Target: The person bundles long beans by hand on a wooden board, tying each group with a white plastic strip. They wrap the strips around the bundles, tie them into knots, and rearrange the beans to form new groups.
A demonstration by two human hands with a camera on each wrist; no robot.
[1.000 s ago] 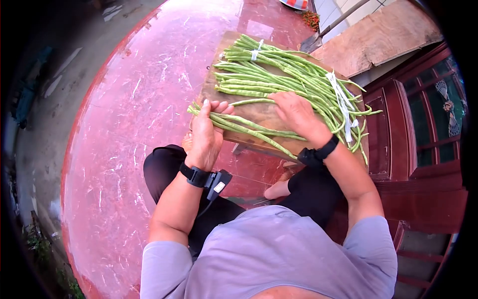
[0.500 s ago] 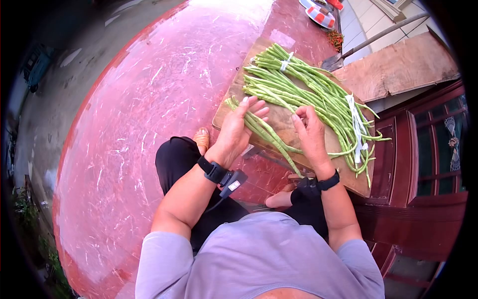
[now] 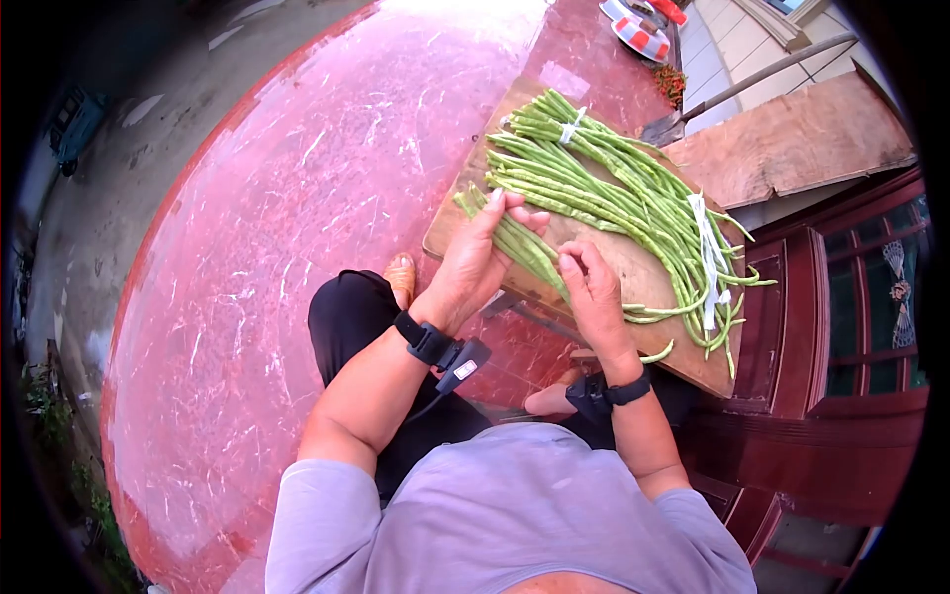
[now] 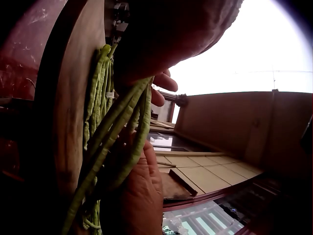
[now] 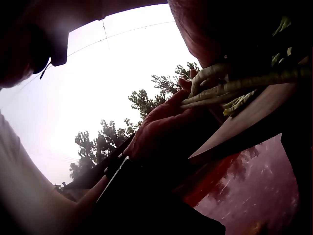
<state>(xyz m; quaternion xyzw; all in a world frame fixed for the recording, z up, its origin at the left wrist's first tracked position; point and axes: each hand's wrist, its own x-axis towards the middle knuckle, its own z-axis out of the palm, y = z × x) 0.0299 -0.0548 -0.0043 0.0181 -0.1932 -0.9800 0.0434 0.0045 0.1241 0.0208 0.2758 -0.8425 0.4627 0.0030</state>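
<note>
Long green beans (image 3: 522,243) lie in a small bunch across my left hand (image 3: 470,269), which holds them near one end under the thumb, its other fingers loosely bent. At the middle of the same bunch is my right hand (image 3: 598,302), thumb and forefinger pinched together on the beans. A bean tip sticks out past its wrist. The left wrist view shows the held beans (image 4: 105,142) crossing in front of the right hand (image 4: 142,191). Beyond both hands, a larger pile of long beans (image 3: 614,198) lies on a wooden board (image 3: 708,368), with white ties around parts of it.
A plywood sheet (image 3: 792,134) and a long-handled shovel (image 3: 762,87) lean by the wall at the back right. Dark red doors (image 3: 792,307) stand close on the right. Red floor (image 3: 247,257) spreads to the left. Small red items (image 3: 669,84) lie farther back.
The view has swung, so the board sits farther right. My right hand has come away from the large pile with a bean, down to the bunch in my left hand.
</note>
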